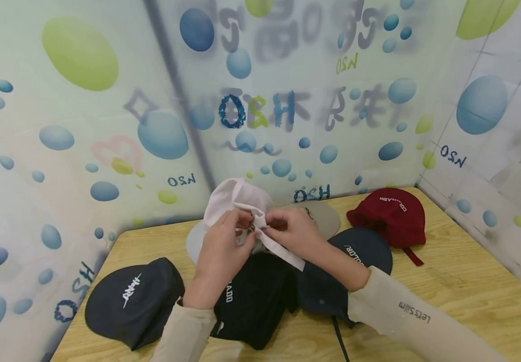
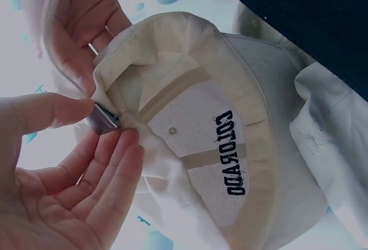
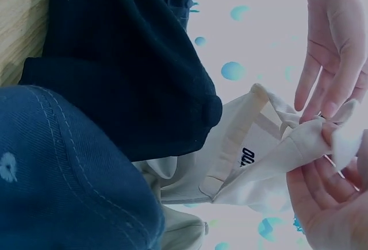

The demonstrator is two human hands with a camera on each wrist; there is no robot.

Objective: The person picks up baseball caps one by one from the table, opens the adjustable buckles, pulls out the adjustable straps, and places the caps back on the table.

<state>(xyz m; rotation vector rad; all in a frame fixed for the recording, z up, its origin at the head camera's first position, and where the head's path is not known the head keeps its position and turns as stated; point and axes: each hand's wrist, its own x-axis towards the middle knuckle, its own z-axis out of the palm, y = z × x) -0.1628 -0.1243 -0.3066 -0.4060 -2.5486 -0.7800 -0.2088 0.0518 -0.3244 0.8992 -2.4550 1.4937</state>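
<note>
A pale cap is held up over the middle of the table, its inside and reversed dark COLORADO stitching showing in the left wrist view. My left hand pinches a metal buckle on the cap's back band between thumb and fingers. Close beside it, my right hand grips the band near the buckle. A loose length of the cap's strap hangs below the right fingers. How far the strap runs through the buckle is hidden by the fingers.
Below the hands lie a black cap and a navy cap. Another dark cap sits left, a beige cap behind, and a dark red cap at back right. A patterned sheet backs the wooden table.
</note>
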